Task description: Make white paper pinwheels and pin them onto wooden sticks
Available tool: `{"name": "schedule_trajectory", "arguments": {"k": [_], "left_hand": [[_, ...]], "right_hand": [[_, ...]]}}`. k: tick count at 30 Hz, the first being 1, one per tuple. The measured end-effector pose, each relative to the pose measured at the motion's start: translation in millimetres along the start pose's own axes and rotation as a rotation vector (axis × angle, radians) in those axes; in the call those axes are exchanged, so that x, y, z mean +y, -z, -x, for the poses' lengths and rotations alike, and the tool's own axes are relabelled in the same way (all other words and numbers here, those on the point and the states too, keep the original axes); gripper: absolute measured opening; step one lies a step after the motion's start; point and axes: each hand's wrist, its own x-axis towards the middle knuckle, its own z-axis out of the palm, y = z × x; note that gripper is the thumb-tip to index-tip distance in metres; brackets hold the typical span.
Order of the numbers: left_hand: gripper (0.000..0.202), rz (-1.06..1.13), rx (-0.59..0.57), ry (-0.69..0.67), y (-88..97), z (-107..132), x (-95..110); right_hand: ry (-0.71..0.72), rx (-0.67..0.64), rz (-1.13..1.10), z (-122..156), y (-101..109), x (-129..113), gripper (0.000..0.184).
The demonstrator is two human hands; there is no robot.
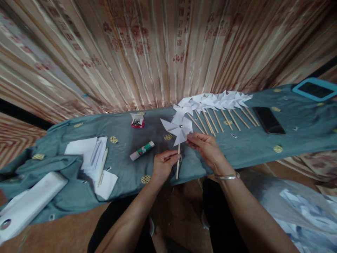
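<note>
A white paper pinwheel (pixel 180 130) with a pin at its centre is held upright over the near edge of the cloth-covered table. My left hand (pixel 164 164) pinches its wooden stick between thumb and fingers. With closed fingers, my right hand (pixel 206 147) holds the edge of a lower right paper blade. Behind it lies a row of finished-looking paper pinwheels (pixel 221 101), their sticks pointing toward me. Left of my hands is a glue stick (pixel 142 151), and beyond that a small red box of pins (pixel 137 121).
Paper sheets (pixel 84 149) and a white pen (pixel 102 168) lie at the left, near a long white device (pixel 34 203). A black phone (pixel 269 120) and a blue-framed tablet (pixel 315 88) rest at the right. A translucent bag (pixel 286 196) stands below right. Curtains (pixel 158 52) hang behind the table.
</note>
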Motion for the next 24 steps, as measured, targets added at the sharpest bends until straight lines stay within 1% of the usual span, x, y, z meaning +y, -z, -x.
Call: {"name": "schedule_trajectory", "arguments": {"k": [5,8,10,13,15,19,24], "left_hand": [[0.025,-0.002,-0.007,-0.015,0.2,0.7,1.9],[0.023,-0.007,0.004,-0.025,2.1,0.5,3.3],[0.024,-0.008,0.006,-0.022,3.3,0.2,3.8],[0.024,0.004,-0.005,-0.005,3.6,0.2,4.0],[0.024,0.018,-0.013,0.009,3.0,0.5,4.0],[0.022,0.023,-0.018,0.012,2.2,0.8,4.1],[0.021,-0.012,0.003,-0.028,5.1,-1.7,2.9]], "right_hand": [[-0.005,-0.055,0.028,2.4,-3.7,1.7,0.034],[0.023,-0.066,0.072,0.3,4.3,-3.1,0.034],[0.081,-0.004,0.086,-4.2,13.8,-8.0,0.034],[0.202,0.174,0.074,-13.5,25.8,-12.3,0.033],[0.241,0.211,0.079,-19.0,28.4,-11.2,0.034],[0.207,0.121,0.122,-24.9,23.7,-3.8,0.037],[0.173,0.101,0.136,-23.9,18.9,-0.3,0.032]]}}
